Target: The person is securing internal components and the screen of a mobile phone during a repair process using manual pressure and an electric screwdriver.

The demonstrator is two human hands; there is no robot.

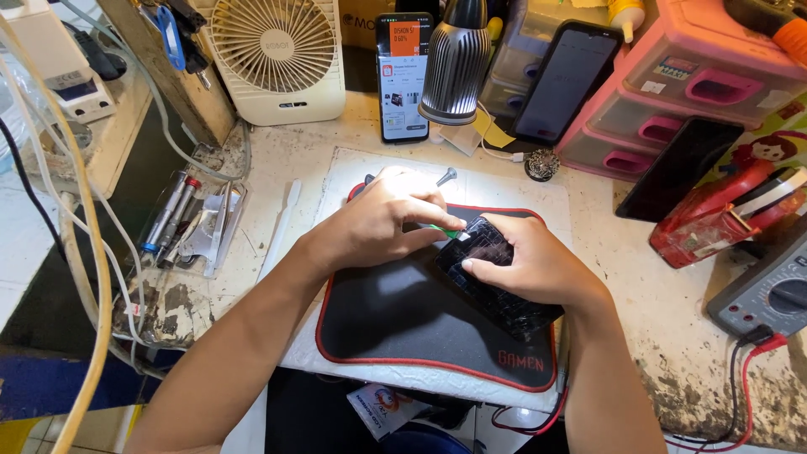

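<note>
1. Black mat with red edging lies at the counter's near edge, on a white sheet; both forearms cross it from the near side.
2. Cracked dark phone rests tilted on the mat's right half, screen shattered.
3. Right hand lies over the phone's right side; fingers curl narrow round its edge, holding it down, thumb on the glass.
4. Left hand sits just left of the phone's far corner; fingers pinched close on a thin green tool whose tip meets the phone's edge.
5. Tray of screwdrivers sits near the counter's left edge.
6. Farther back: lamp head shining down, a lit phone propped upright, white fan at the far left corner.
7. Far right: pink drawers, multimeter.
</note>
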